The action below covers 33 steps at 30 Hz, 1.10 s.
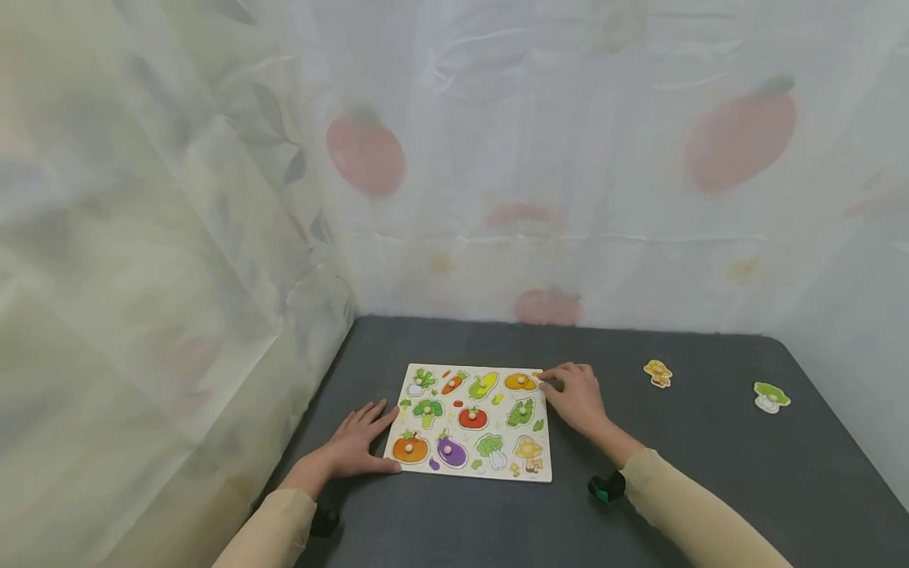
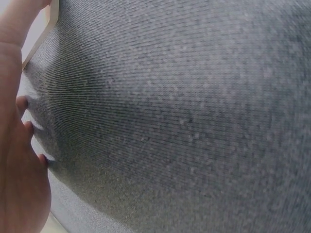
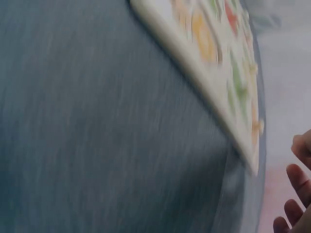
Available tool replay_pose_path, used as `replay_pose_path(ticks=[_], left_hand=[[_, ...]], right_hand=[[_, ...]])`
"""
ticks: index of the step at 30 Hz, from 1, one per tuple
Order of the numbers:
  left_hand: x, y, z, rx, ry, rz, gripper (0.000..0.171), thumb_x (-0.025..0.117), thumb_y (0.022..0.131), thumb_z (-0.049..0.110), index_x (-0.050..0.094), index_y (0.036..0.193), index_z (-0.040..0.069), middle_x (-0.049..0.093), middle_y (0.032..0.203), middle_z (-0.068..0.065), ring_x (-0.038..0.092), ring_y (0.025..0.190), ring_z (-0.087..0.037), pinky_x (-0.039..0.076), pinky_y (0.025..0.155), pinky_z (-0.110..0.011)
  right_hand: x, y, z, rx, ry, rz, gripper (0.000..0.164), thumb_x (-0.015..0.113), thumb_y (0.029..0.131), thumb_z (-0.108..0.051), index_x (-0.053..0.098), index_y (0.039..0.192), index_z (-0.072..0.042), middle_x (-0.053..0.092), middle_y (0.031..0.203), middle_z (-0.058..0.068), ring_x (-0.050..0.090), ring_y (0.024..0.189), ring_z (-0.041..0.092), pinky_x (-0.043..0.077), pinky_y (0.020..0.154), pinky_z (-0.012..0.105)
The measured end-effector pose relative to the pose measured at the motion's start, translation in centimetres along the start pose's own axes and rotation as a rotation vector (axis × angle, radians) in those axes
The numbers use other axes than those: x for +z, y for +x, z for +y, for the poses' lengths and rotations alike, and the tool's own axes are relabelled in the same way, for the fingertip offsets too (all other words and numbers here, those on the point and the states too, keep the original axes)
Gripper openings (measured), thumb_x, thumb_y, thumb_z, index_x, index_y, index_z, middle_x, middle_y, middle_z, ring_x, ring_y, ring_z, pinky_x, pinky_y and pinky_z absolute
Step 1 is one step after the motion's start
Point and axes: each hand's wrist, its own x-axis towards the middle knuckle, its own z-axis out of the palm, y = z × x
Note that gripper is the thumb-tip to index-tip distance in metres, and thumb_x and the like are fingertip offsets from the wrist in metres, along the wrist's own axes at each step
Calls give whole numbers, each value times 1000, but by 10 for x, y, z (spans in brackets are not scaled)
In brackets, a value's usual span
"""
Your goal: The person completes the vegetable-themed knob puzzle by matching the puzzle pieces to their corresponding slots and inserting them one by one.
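A white vegetable peg puzzle board (image 1: 465, 434) lies on the dark table. Small knobs stand on several of its pieces, among them a tomato (image 1: 473, 418), an eggplant (image 1: 452, 451) and an orange pumpkin (image 1: 410, 449). The printed mushroom (image 1: 529, 450) and bok choy (image 1: 491, 448) spots show no knob. My left hand (image 1: 358, 443) rests at the board's left edge, fingers spread and thumb at the near corner. By the far right corner is my right hand (image 1: 577, 397), its fingers loosely bent; no piece shows in them in the right wrist view.
To the right lie a loose mushroom piece (image 1: 658, 373) and, farther over, a loose bok choy piece (image 1: 770, 397). Pale printed curtains (image 1: 568, 158) hang behind the dark table (image 1: 696, 465) and along its left side.
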Motion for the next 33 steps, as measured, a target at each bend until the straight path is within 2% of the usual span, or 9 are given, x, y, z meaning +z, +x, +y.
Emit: replay_pose_path(ticks=[6,11,16,19,22,28,33], left_hand=[[1,0,0,-14,3,-11,113,76,75,74,29,164,21,19,169,-14,10,154,-42,8,121,-65],[2,1,0,-15,5,-13,113,76,75,74,30,164,21,19,169,-14,11,155,-41,8,121,-65],[1,2,-1,-19,5,-13,114,74,75,76,30,164,22,18,169,-14,10,155,-41,7,121,-64],[1,3,-2,-18,-1,-13,114,74,75,77,29,164,21,18,169,-14,10,155,-42,7,121,-65],[2,4,-4,-13,-6,-12,114,74,75,77,29,164,21,18,169,-14,10,154,-42,7,120,-66],[3,6,-7,-7,0,-19,114,72,75,78,28,164,23,17,169,-13,9,155,-42,7,120,-65],[3,6,-6,-3,-8,-22,114,73,75,78,28,164,22,17,169,-14,9,155,-42,6,120,-65]], right_hand=[[-28,-1,40,50,-33,80,22,67,100,-22,78,115,-9,64,121,19,42,128,47,28,104,69],[-63,-12,75,99,-67,195,27,61,103,-20,75,118,-2,62,123,25,43,122,53,31,100,71],[-105,-23,111,293,-125,269,36,51,106,-22,69,127,2,52,134,33,38,123,59,27,99,75],[-129,-30,133,436,-171,293,41,46,106,-22,65,131,4,49,137,35,38,124,59,26,100,74],[-150,-41,152,544,-184,316,44,43,106,-23,61,135,5,47,136,36,36,125,60,25,100,73],[-183,-62,173,689,-142,325,52,41,105,-26,52,142,8,38,141,41,26,130,63,16,106,74],[-196,-74,184,753,-146,291,59,40,105,-28,40,149,10,28,146,44,23,132,63,19,105,73]])
